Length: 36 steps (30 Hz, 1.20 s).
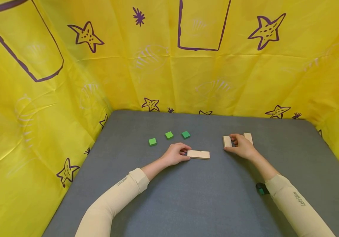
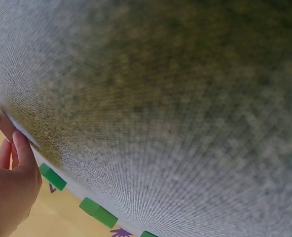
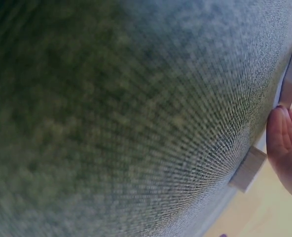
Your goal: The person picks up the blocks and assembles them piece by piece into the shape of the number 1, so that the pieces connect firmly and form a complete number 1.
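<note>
My left hand point(image 1: 176, 154) pinches the left end of a pale wooden block point(image 1: 199, 154) lying lengthwise on the grey table, with the thumb on the near side and the fingers on the far side. To the right, my right hand point(image 1: 242, 147) holds a second wooden block point(image 1: 227, 141) between thumb and fingers. In the right wrist view that block point(image 3: 291, 81) shows between the fingertips. A third wooden block point(image 1: 248, 137) stands just behind the right hand, partly hidden by it; the right wrist view shows this block point(image 3: 248, 169) apart from the fingers.
Beyond the left hand lie two light green tiles point(image 1: 153, 142) point(image 1: 169, 135) and a darker green tile point(image 1: 185, 134). A small black object point(image 1: 260, 189) with a green part sits beside the right sleeve, partly covered. Yellow patterned cloth point(image 1: 169, 75) surrounds the grey table point(image 1: 187, 200).
</note>
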Motion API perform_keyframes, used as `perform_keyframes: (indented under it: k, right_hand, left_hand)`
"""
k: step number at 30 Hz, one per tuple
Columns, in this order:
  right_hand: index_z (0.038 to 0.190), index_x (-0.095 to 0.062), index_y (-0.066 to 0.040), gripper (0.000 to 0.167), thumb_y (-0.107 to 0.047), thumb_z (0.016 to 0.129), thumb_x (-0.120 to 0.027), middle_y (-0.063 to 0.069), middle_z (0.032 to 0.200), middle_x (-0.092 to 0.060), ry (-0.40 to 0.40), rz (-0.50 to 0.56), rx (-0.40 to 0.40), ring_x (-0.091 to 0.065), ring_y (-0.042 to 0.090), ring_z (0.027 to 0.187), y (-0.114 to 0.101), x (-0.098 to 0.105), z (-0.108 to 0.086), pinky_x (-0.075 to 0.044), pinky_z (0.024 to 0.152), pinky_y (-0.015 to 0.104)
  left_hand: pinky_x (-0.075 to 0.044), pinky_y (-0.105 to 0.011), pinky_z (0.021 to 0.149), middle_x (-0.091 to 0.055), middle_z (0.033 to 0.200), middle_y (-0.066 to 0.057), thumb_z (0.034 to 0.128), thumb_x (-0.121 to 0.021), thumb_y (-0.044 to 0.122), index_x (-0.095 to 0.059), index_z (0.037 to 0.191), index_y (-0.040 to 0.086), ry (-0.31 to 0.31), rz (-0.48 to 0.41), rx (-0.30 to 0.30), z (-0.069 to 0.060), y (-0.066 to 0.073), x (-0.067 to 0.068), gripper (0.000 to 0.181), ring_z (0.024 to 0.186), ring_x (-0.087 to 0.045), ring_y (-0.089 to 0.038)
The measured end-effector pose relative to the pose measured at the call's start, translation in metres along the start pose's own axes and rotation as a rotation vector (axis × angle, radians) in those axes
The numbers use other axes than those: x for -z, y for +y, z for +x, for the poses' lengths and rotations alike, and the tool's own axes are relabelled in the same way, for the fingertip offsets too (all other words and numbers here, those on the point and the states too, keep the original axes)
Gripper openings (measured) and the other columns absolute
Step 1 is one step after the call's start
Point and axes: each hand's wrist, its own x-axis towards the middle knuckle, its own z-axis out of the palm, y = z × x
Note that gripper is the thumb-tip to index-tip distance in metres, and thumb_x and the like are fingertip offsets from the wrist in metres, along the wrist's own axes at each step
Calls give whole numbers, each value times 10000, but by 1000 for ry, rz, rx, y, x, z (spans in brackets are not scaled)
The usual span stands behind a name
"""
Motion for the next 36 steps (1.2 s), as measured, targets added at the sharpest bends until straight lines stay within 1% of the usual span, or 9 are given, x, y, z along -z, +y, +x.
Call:
perform_keyframes:
  k: [5, 12, 21, 27, 32, 36]
  right_hand:
    - [1292, -441, 168, 666, -226, 858, -759, 323, 1171, -536, -3, -4, 4, -534, 449, 1032, -1, 1, -1, -457, 897, 568]
    - [1295, -441, 160, 662, -230, 863, -756, 321, 1179, -531, -6, 1, 2, -528, 450, 1040, -1, 1, -1, -455, 901, 568]
    - [1295, -446, 162, 667, -239, 862, -758, 325, 1180, -538, -8, 1, 0, -530, 445, 1034, -1, 2, -1, -457, 901, 566]
    - [1292, -450, 164, 669, -240, 860, -762, 327, 1179, -542, -6, 3, 1, -530, 441, 1028, 0, 3, -1, -458, 899, 563]
    - [1287, -453, 164, 668, -236, 855, -766, 323, 1174, -543, -5, 2, 3, -529, 435, 1023, -1, 3, -1, -459, 897, 559]
    - [1286, -454, 162, 667, -238, 854, -768, 322, 1172, -543, -4, 0, 3, -528, 432, 1022, -1, 3, -1, -459, 897, 558]
  left_hand:
    - [-523, -192, 824, -647, 1045, -92, 826, -786, 85, -691, 1148, 18, -2, 15, 7, 0, 0, -1, 342, 963, -622, -183]
    - [-524, -185, 815, -647, 1038, -89, 823, -788, 82, -698, 1127, 19, 1, 15, 21, 0, 1, -1, 324, 950, -621, -176]
    - [-505, -158, 765, -655, 999, -43, 812, -808, 140, -716, 1107, 53, -14, 33, 35, -2, 3, 0, 321, 897, -596, -113]
    - [-499, -155, 744, -648, 935, -15, 791, -827, 150, -727, 1079, 60, -6, 37, 11, -5, 3, 0, 317, 847, -588, -82]
    - [-505, -139, 737, -661, 920, -23, 775, -839, 132, -731, 1060, 52, -5, 20, -12, -9, 4, -2, 316, 838, -610, -87]
    - [-511, -132, 735, -668, 929, -35, 773, -838, 115, -730, 1057, 44, -11, 0, -6, -13, 7, -5, 312, 850, -627, -109]
